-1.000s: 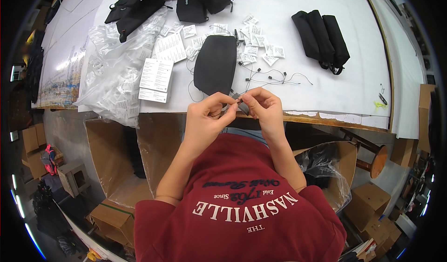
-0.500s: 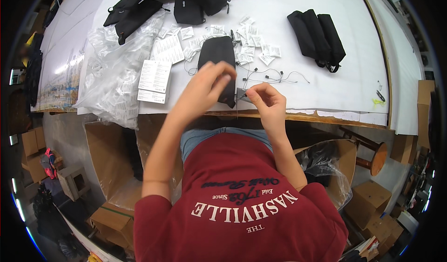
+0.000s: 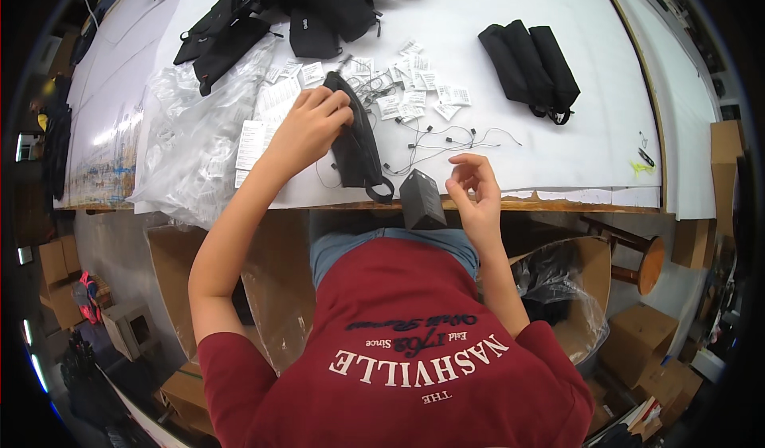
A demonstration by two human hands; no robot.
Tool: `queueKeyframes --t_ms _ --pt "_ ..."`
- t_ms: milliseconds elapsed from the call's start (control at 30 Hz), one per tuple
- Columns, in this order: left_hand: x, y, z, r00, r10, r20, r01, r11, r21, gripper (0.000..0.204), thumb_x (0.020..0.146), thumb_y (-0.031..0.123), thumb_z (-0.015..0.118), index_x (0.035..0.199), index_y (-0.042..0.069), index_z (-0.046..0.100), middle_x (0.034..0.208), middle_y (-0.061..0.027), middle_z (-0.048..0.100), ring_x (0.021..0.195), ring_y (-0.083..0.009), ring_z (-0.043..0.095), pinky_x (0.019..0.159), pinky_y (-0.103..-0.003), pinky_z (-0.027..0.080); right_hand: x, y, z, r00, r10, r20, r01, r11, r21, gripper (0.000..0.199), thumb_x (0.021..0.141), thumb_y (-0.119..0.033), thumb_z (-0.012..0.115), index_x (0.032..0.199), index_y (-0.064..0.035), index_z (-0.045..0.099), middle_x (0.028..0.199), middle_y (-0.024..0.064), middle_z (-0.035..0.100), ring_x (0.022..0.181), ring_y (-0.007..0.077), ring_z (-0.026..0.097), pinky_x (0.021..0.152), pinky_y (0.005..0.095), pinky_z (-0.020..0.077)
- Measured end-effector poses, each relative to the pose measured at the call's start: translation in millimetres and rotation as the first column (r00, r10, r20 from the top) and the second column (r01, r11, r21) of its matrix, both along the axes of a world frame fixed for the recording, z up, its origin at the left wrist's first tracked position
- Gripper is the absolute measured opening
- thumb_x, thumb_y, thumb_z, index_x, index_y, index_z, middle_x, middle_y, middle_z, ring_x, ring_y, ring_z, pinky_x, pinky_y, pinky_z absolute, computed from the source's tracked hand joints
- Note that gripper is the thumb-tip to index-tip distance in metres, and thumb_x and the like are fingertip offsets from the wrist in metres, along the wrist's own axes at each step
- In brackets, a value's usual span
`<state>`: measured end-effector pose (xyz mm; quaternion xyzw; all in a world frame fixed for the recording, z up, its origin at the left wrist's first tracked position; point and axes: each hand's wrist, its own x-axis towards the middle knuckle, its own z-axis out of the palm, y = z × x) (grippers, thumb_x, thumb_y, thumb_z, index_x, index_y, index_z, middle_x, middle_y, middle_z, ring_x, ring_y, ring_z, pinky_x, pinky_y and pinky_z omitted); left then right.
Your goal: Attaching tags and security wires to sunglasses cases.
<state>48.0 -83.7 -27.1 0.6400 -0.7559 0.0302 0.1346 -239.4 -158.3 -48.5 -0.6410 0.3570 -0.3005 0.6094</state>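
Observation:
My left hand (image 3: 312, 125) grips the upper side of a black zippered pouch (image 3: 357, 157), which lies tilted on its edge near the table's front. A loop sticks out from the pouch's near end. Beside that loop, a dark folded card tag (image 3: 422, 201) juts over the table edge. My right hand (image 3: 476, 193) is just right of the tag, apart from it, with fingers loosely curled and thumb and forefinger separated. Thin black tag strings (image 3: 454, 140) lie beyond it. Small white printed packets (image 3: 414, 82) are scattered past the pouch.
A clear plastic bag (image 3: 187, 137) of packets and white printed cards (image 3: 249, 147) lie at left. Black pouches (image 3: 315, 30) are heaped at the back; three more (image 3: 530, 70) lie at right. Open cardboard boxes (image 3: 275, 305) and a wooden stool (image 3: 649, 265) stand below the table.
My left hand has moved left and taken hold of the pouch, tilting it up. My right hand has let go of the dark tag, which now shows wider at the table edge.

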Motion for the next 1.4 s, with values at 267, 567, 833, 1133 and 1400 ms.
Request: queueKeyframes --t_ms 267,567,833,1133,1400 --pt "10 36 -10 0.992 0.079 -0.101 -0.085 0.995 -0.059 0.019 0.071 0.002 0.066 0.088 0.006 0.059 0.1 -0.0027 0.062 0.1 -0.0227 0.055 0.088 -0.035 0.043 15 11 2 0.821 0.413 -0.393 -0.569 0.644 -0.512 0.051 0.071 -0.042 0.075 0.112 -0.0151 0.061 0.127 0.0074 0.052 0.127 0.0273 0.039 0.105 0.0412 0.0262" --pt "10 21 -5 0.986 -0.033 -0.163 0.005 0.985 -0.171 0.017 0.068 0.004 0.069 0.084 0.003 0.063 0.082 -0.0046 0.062 0.089 -0.0232 0.057 0.081 -0.035 0.045 20 18 -37 0.87 0.471 -0.146 -0.479 0.738 -0.474 0.026 0.08 -0.032 0.07 0.078 -0.0085 0.059 0.097 0.0031 0.061 0.107 0.0252 0.05 0.096 0.0383 0.0324" --pt "-3 14 16 0.954 0.051 -0.296 -0.112 0.975 -0.192 0.019 0.069 -0.001 0.071 0.086 0.001 0.062 0.083 -0.0086 0.061 0.082 -0.0263 0.057 0.071 -0.035 0.046 3 -9 -9 0.887 0.284 0.363 -0.358 0.921 0.155 0.049 0.083 -0.047 0.066 0.104 -0.0066 0.05 0.078 -0.0003 0.04 0.069 0.0105 0.037 0.065 0.0257 0.0356" --pt "-35 40 48 0.874 0.25 -0.416 -0.28 0.96 -0.013 0.016 0.075 0.002 0.068 0.087 0.0 0.058 0.087 -0.0122 0.059 0.08 -0.0326 0.059 0.068 -0.038 0.047 -63 -57 33 0.994 0.071 -0.079 -0.07 0.998 0.004 0.02 0.085 0.001 0.061 0.104 -0.0002 0.053 0.092 0.013 0.067 0.083 0.0143 0.063 0.074 0.0255 0.0492" --pt "-102 65 38 0.851 0.225 -0.475 -0.056 0.938 0.343 0.015 0.078 0.013 0.069 0.089 0.006 0.062 0.072 -0.0133 0.058 0.069 -0.0317 0.058 0.061 -0.039 0.045 -29 -61 12 0.533 -0.745 0.401 0.263 0.596 0.758 0.018 0.089 -0.02 0.065 0.099 -0.0059 0.061 0.078 0.0027 0.063 0.065 0.0105 0.055 0.063 0.0192 0.0439"
